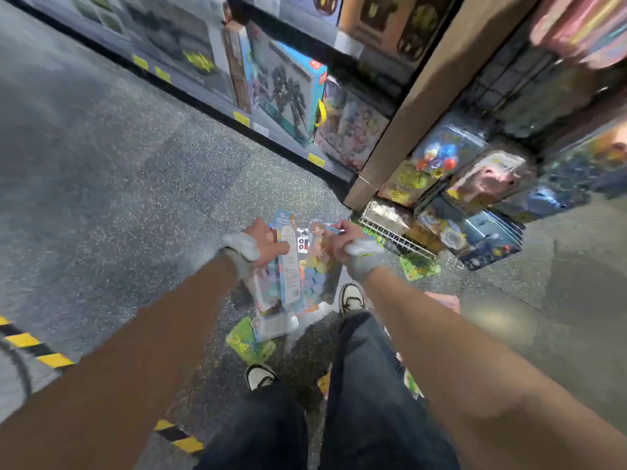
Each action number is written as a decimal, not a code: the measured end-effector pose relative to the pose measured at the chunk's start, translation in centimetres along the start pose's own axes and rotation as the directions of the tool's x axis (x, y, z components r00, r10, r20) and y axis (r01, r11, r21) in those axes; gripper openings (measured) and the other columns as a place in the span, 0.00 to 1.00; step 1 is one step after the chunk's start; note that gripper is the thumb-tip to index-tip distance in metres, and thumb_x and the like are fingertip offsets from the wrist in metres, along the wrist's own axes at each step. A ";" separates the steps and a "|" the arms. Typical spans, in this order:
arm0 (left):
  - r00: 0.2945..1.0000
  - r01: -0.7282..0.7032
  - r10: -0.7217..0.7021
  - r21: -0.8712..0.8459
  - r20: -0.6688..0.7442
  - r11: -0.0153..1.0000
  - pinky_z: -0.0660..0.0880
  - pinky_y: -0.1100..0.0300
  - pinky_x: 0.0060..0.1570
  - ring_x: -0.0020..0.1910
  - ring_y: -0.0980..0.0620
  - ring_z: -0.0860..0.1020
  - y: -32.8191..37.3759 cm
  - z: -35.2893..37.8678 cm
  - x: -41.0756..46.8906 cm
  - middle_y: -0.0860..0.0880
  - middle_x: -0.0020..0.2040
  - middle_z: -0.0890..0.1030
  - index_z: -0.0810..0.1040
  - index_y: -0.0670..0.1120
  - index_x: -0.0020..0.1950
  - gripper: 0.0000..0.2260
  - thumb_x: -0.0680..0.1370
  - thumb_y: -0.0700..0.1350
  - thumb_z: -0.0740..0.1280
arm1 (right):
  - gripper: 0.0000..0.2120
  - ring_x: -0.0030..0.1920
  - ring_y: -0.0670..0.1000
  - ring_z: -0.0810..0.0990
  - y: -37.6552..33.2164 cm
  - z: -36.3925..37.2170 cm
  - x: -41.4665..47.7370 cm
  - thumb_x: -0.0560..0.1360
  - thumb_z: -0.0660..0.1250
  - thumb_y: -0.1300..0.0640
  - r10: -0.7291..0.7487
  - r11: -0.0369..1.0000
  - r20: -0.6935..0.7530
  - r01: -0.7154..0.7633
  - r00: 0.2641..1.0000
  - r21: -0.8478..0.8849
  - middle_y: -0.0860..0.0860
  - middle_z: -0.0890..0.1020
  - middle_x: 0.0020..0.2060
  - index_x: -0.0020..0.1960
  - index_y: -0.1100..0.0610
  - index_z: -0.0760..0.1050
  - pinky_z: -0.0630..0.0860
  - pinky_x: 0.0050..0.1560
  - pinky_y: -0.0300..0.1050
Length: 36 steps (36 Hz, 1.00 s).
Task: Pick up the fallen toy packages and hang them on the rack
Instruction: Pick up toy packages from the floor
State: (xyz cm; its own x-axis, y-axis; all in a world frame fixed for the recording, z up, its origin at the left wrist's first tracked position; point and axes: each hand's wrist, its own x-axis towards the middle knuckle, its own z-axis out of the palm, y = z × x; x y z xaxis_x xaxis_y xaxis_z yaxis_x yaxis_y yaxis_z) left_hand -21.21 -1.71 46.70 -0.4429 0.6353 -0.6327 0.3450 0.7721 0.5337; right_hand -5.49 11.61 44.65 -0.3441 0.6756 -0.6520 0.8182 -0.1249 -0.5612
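Blue-card package and ball-filled package are up off the floor, upright-ish, side by side; green package lies flat below.

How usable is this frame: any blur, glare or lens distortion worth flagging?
Head view: motion blur smears the shelf boxes and hung packs; wide-angle lens stretches the forearms; glare patch on the floor; held toy packages moderately sharp.

The left hand grips a flat blue-edged card toy package. The right hand holds a clear plastic package of pastel round pieces just beside it. A green flat package lies nearer on the speckled grey floor.
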 end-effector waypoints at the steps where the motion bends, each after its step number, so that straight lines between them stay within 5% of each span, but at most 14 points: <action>1: 1.000 0.005 -0.005 0.009 -0.006 1.000 0.63 0.62 0.26 0.27 0.50 0.72 0.3 0.0 0.0 0.51 0.28 0.72 0.71 0.42 0.37 0.16 0.70 0.52 0.72 | 0.06 0.35 0.53 0.78 -0.1 0.3 0.0 0.76 0.63 0.56 0.005 1.000 -0.003 -0.005 1.000 -0.001 0.59 0.83 0.42 0.42 0.54 0.69 0.72 0.35 0.42; 4: 0.998 -0.056 0.056 0.071 -0.004 0.996 0.68 0.60 0.31 0.31 0.49 0.74 3.9 -1.7 -1.3 0.50 0.31 0.75 0.72 0.41 0.43 0.21 0.66 0.57 0.70 | 0.06 0.45 0.57 0.81 -2.5 -2.8 -2.7 0.76 0.62 0.53 -0.022 1.000 -0.076 0.023 0.997 0.015 0.56 0.83 0.45 0.45 0.56 0.72 0.77 0.45 0.50; 9: 0.993 -0.119 0.119 0.079 0.002 0.990 0.80 0.41 0.45 0.31 0.46 0.75 8.5 -3.2 -1.6 0.49 0.33 0.74 0.68 0.45 0.43 0.25 0.59 0.64 0.66 | 0.11 0.42 0.52 0.76 -6.1 -8.9 -6.8 0.75 0.64 0.59 -0.068 0.997 -0.155 0.072 0.986 0.017 0.50 0.79 0.42 0.35 0.50 0.69 0.69 0.36 0.40; 16: 0.967 -0.255 0.255 0.014 -0.013 0.967 0.72 0.56 0.34 0.35 0.53 0.73 17.9 -5.0 -6.0 0.46 0.41 0.76 0.65 0.44 0.57 0.33 0.68 0.66 0.73 | 0.12 0.40 0.51 0.73 -9.0 -15.8 -9.7 0.75 0.67 0.59 -0.115 0.991 -0.279 0.130 0.953 0.036 0.48 0.74 0.35 0.35 0.51 0.67 0.66 0.33 0.41; 19: 0.957 -0.282 0.286 0.071 -0.041 0.957 0.70 0.57 0.46 0.48 0.49 0.74 20.9 -6.0 -6.7 0.50 0.50 0.74 0.61 0.46 0.67 0.38 0.69 0.70 0.69 | 0.12 0.36 0.51 0.73 -10.3 -18.0 -10.3 0.73 0.67 0.59 -0.119 0.980 -0.334 0.165 0.935 0.112 0.48 0.75 0.34 0.35 0.51 0.67 0.67 0.33 0.40; 22: 0.944 -0.324 0.327 0.088 -0.030 0.942 0.77 0.51 0.54 0.51 0.48 0.78 23.3 -6.5 -6.1 0.49 0.56 0.78 0.64 0.47 0.68 0.50 0.56 0.79 0.66 | 0.11 0.30 0.50 0.74 -11.2 -20.0 -11.2 0.74 0.67 0.59 -0.141 0.952 -0.384 0.232 0.913 0.202 0.48 0.76 0.30 0.35 0.52 0.69 0.70 0.32 0.39; 26: 0.931 -0.361 0.365 0.149 -0.003 0.921 0.80 0.50 0.48 0.44 0.49 0.80 27.0 -7.4 -5.8 0.50 0.46 0.80 0.70 0.52 0.58 0.49 0.48 0.84 0.63 | 0.10 0.32 0.53 0.77 -11.6 -23.3 -12.3 0.73 0.67 0.59 -0.166 0.929 -0.427 0.286 0.889 0.234 0.51 0.78 0.32 0.35 0.52 0.71 0.73 0.31 0.42; 29: 0.917 -0.399 0.392 0.137 0.076 0.907 0.77 0.57 0.38 0.34 0.51 0.79 27.6 -7.1 -5.0 0.49 0.39 0.84 0.80 0.50 0.48 0.40 0.52 0.81 0.68 | 0.05 0.29 0.47 0.75 -10.9 -24.1 -12.6 0.74 0.68 0.57 -0.168 0.928 -0.450 0.295 0.877 0.229 0.48 0.77 0.32 0.39 0.54 0.75 0.69 0.25 0.35; 33: 0.900 -0.437 0.429 0.170 0.084 0.883 0.68 0.59 0.32 0.34 0.54 0.74 30.4 -7.3 -5.6 0.54 0.36 0.77 0.76 0.42 0.53 0.46 0.51 0.76 0.74 | 0.06 0.34 0.50 0.78 -10.1 -27.0 -12.6 0.72 0.70 0.53 -0.161 0.933 -0.479 0.291 0.863 0.210 0.48 0.81 0.34 0.37 0.51 0.77 0.76 0.35 0.42; 36: 0.889 -0.456 0.447 0.258 0.097 0.852 0.71 0.57 0.37 0.37 0.53 0.74 33.6 -7.7 -6.1 0.52 0.40 0.76 0.72 0.38 0.60 0.57 0.45 0.77 0.73 | 0.07 0.38 0.55 0.83 -9.8 -30.3 -12.2 0.68 0.71 0.49 -0.137 0.936 -0.515 0.281 0.846 0.212 0.50 0.83 0.36 0.35 0.51 0.78 0.81 0.39 0.50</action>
State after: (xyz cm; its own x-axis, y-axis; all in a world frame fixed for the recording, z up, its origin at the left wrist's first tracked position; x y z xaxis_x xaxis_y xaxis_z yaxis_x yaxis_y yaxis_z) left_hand -13.30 20.24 72.78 -0.1597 0.9118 -0.3784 0.7097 0.3725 0.5980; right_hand 4.69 26.64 73.55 -0.1661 0.9630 -0.2122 0.5715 -0.0814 -0.8165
